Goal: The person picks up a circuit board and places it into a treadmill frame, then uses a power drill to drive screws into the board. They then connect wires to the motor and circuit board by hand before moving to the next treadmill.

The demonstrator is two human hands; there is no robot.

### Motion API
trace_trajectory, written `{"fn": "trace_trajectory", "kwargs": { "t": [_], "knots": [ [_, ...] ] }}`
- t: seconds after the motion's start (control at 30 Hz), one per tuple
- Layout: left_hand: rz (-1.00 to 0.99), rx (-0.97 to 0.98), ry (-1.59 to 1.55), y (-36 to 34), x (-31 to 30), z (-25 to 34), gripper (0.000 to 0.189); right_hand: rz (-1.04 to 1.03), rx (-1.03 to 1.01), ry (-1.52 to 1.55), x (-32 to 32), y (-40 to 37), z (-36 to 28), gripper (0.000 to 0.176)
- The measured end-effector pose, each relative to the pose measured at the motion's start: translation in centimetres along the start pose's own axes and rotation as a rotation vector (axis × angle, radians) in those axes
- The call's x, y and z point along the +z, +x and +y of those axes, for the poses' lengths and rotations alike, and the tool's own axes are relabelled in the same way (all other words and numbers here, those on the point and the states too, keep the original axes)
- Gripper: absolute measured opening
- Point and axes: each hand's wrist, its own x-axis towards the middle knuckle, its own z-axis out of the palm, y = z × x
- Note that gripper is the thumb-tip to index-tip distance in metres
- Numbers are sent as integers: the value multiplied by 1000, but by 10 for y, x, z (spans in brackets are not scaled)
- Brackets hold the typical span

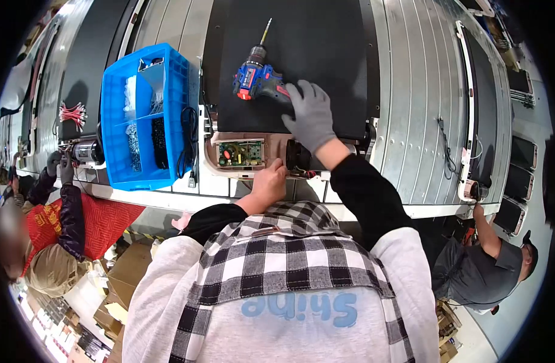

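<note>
A blue, black and red cordless drill (253, 78) with a long bit lies on the black belt (301, 36). My right hand (312, 115), in a grey glove, is at the end of the drill's handle, its fingers apart and not wrapped round it. My left hand (270, 183) is bare and closed at the front edge of the pale housing (276, 148), just right of the green circuit board (244, 153). Whatever its fingers pinch is hidden. A dark motor-like part (298, 156) sits in the housing below my right hand.
A blue divided bin (117, 175) of screws and small parts stands left, with a black cable (187, 142) at its side. Co-workers are at both sides: one with gloved hands (61, 164) at a motor (87, 151), another (486, 260) at a similar frame.
</note>
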Motion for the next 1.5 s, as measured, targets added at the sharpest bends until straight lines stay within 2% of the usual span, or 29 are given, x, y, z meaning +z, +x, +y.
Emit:
{"fn": "trace_trajectory", "kwargs": {
  "t": [0.07,0.1,0.2,0.27,0.37,0.47,0.53,0.57,0.6,0.63,0.7,0.73,0.8,0.9,1.0,1.23,1.27,1.37,1.4,1.43,1.5],
  "knots": [
    [23,2,1,-2,5,-2,5,-512,166,-76,15,39,-8,70],
    [22,-1,15,-2,4,-1,6,-486,129,-165,28,48,-8,71],
    [36,-15,24,-3,4,-1,6,-444,149,-175,40,52,-7,66],
    [69,19,31,-5,4,0,4,-415,124,-70,31,47,-4,62],
    [108,53,22,-5,7,-2,5,-308,139,200,-6,15,-4,61],
    [75,22,69,-7,8,-1,6,-246,137,392,-76,-45,-19,66],
    [58,18,93,-7,4,1,7,-395,273,580,-128,-97,-33,70],
    [60,22,71,-6,6,0,6,-450,339,634,-139,-127,-37,65],
    [69,31,73,-7,5,-1,6,-544,622,964,-173,-143,-54,54],
    [77,37,73,-7,5,-1,6,-696,580,741,-178,-166,-52,50],
    [99,53,59,-8,6,-1,6,-632,676,773,-181,-196,-56,43],
    [107,59,58,-8,8,-2,6,-722,553,595,-182,-202,-54,41],
    [117,66,57,-8,9,-3,6,-769,691,625,-184,-207,-59,39],
    [100,48,81,-8,8,-1,5,-726,693,570,-176,-200,-74,34],
    [136,73,64,-8,8,-2,5,-834,818,593,-181,-184,-79,33],
    [93,36,40,-7,9,-3,4,-956,826,488,-174,-161,-79,38],
    [86,42,40,-6,9,-3,4,-1049,817,434,-172,-155,-76,40],
    [72,86,-13,-10,7,-6,5,-1112,760,426,-170,-146,-77,44],
    [66,102,-40,-11,5,-7,6,-1133,687,459,-159,-159,-72,53],
    [43,95,-49,-12,4,-7,7,-1059,675,552,-151,-169,-76,57],
    [26,74,-47,-10,2,-5,9,-1143,626,399,-156,-156,-81,60]
  ]
}}
